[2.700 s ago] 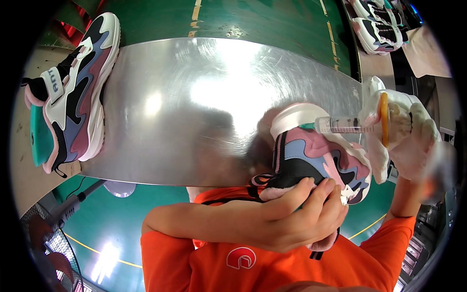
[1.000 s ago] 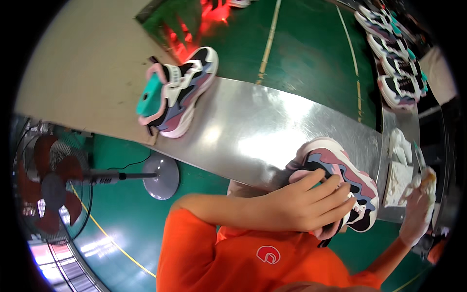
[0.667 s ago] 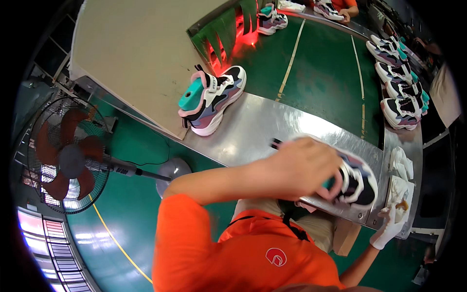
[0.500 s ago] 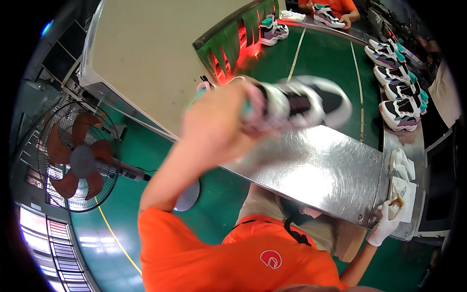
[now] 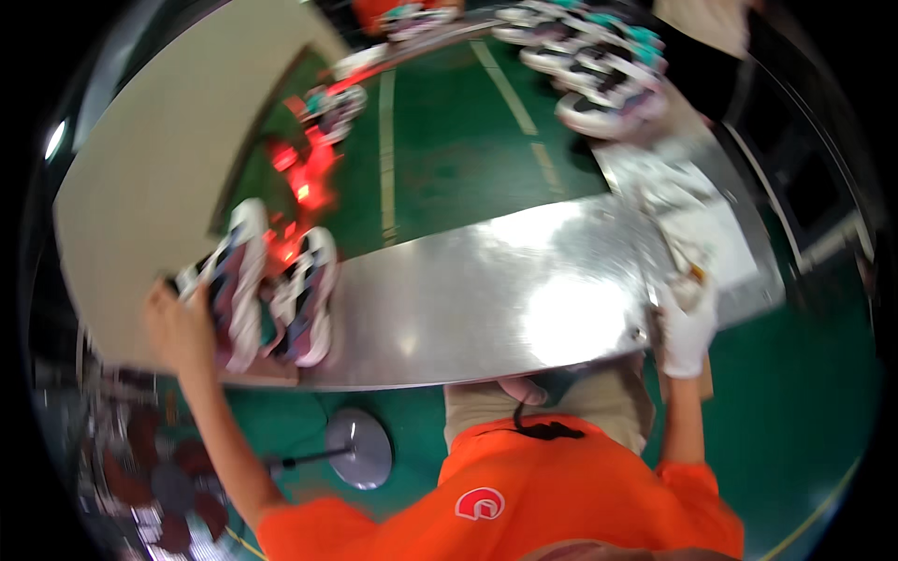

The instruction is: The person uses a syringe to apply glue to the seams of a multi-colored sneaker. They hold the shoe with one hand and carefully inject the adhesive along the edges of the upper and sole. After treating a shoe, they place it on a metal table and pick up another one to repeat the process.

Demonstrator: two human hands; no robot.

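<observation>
Two white, black and mauve sneakers are at the left end of the metal bench. My bare left hand (image 5: 178, 327) is closed at the side of the outer sneaker (image 5: 241, 294), its fingers partly hidden and blurred. Just to the right is the other sneaker (image 5: 311, 304), tilted with its pale sole edge showing. At the bench's right corner, my white-gloved right hand (image 5: 687, 327) is closed around something small with a yellow-brown part, beside a crumpled white cloth (image 5: 659, 187).
The steel bench top (image 5: 449, 299) borders a green conveyor belt (image 5: 458, 140). Several sneakers (image 5: 599, 84) line its far right side. Another sneaker (image 5: 339, 107) is near red-lit flaps at the machine's opening (image 5: 304, 178). A standing fan (image 5: 173, 486) is at lower left. A co-worker's orange sleeve (image 5: 374, 11) shows beyond.
My left hand has carried the sneaker from above the bench down and leftward, beside the other one. My right hand stays at the bench's right corner. The view has turned.
</observation>
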